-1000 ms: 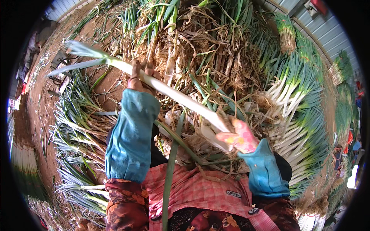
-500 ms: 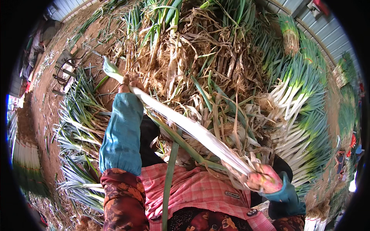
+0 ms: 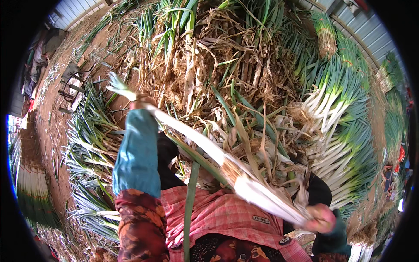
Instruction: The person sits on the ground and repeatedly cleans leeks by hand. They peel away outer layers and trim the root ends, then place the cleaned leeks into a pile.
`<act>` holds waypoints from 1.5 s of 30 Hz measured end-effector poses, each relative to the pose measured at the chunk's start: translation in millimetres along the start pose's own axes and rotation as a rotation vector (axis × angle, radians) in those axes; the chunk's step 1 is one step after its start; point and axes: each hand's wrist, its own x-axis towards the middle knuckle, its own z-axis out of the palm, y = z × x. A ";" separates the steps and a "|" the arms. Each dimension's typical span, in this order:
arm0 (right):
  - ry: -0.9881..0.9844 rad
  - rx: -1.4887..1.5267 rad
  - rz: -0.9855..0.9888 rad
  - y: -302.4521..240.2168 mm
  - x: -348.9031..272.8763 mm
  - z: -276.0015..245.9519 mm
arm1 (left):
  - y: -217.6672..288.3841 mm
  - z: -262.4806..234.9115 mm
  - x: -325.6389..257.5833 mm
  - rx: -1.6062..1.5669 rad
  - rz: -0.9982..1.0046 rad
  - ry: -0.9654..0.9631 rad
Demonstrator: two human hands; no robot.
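A long green onion (image 3: 192,133) stretches slantwise across my lap, its cut green top at the upper left. My left hand (image 3: 142,103) is closed round it just below that top. At the lower right, my right hand (image 3: 321,219), smeared by motion, is closed on the pale outer skin (image 3: 266,194) that trails along the onion's lower part. The root end is too blurred to make out. Below the onion, a loose green leaf (image 3: 191,205) hangs over my pink checked apron (image 3: 235,209).
Untrimmed onions with dry brown leaves (image 3: 227,56) are heaped ahead. Cleaned onions with white stems (image 3: 336,113) are piled along the right. More green onions (image 3: 91,131) lie on the left, near a metal frame (image 3: 72,87). A bundle (image 3: 32,183) stands at the far left.
My right hand has moved down and to the right, drawing the outer skin along the onion. My left hand has shifted slightly left, keeping its grip.
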 end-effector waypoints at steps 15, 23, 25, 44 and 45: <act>0.817 -1.885 -0.540 -51.4 153.0 17.5 | -66.7 -25.7 -0.2 -0.041 0.053 0.021; 0.813 -1.329 -0.494 -32.2 140.8 -4.6 | -88.9 18.7 -66.0 -0.178 -0.212 -0.097; 0.744 -0.860 -0.497 -16.0 143.2 -27.1 | -89.5 23.6 -76.6 -0.121 -0.182 -0.146; 0.701 -2.058 -0.271 -0.9 133.0 -18.2 | -81.6 47.6 -113.8 -0.145 -0.022 -0.544; 0.619 -2.122 -0.138 3.6 139.2 -22.2 | -76.8 47.7 -116.8 -0.151 -0.020 -0.575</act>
